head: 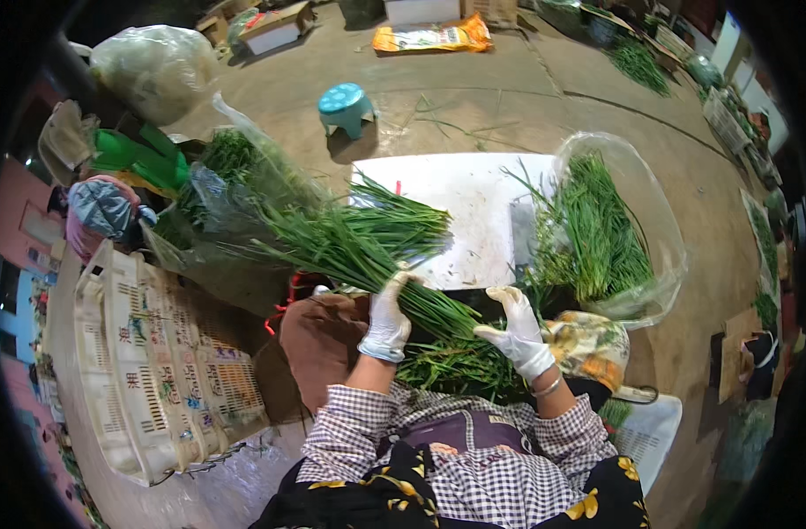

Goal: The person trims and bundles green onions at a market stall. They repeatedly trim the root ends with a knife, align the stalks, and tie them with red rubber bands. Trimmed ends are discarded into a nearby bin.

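Note:
My left hand (388, 316), in a white glove, grips a bunch of long green leafy stalks (350, 251) that look like garlic chives. The bunch slants over my lap, its cut ends to the lower right. Beside those ends my right hand (512, 330), also gloved, has its thumb and fingers apart; it may touch the stalk ends. Loose green trimmings (456, 367) lie in my lap beneath. Another bunch of chives (403, 228) rests on a white board (479, 198) in front of me. To its right a clear plastic bag (664, 244) holds more chives (595, 231).
White plastic crates (165, 364) stand at my left, near an open bag of greens (231, 159). Beyond the board is a small blue stool (345, 109). An orange-and-white sack (433, 38) lies on the concrete floor farther back. A stuffed clear bag (155, 69) stands at the far left.

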`<state>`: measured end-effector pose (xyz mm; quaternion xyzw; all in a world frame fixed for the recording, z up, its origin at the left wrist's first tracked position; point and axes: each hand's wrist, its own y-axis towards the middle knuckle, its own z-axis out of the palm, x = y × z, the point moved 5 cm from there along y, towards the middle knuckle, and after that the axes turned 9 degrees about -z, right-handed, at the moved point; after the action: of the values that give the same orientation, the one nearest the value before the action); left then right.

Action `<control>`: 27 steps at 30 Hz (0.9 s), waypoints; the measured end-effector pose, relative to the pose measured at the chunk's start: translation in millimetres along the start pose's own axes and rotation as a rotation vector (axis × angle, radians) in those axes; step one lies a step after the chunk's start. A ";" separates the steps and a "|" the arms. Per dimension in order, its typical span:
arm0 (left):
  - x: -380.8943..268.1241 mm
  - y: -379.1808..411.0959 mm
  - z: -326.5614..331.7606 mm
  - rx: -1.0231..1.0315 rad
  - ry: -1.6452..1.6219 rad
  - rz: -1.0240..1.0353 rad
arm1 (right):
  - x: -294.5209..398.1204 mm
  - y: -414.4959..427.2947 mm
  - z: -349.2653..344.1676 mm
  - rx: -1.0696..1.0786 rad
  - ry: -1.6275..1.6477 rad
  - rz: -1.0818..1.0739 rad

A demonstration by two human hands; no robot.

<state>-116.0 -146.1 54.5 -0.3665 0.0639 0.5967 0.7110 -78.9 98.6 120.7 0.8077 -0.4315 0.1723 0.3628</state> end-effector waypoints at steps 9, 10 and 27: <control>48.1 -32.9 57.5 -0.234 0.225 0.149 | -26.7 -8.5 109.7 -0.026 0.251 0.010; 58.1 -30.5 55.8 -0.242 0.203 0.138 | -31.7 -14.3 113.6 -0.003 0.319 0.144; -144.0 4.9 138.1 -0.106 -0.064 0.236 | 3.3 188.8 32.7 -0.093 -0.278 -0.220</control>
<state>-208.5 -178.9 228.3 -0.3743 0.0523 0.6902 0.6171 -233.4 3.9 183.1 0.8485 -0.3942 -0.0016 0.3532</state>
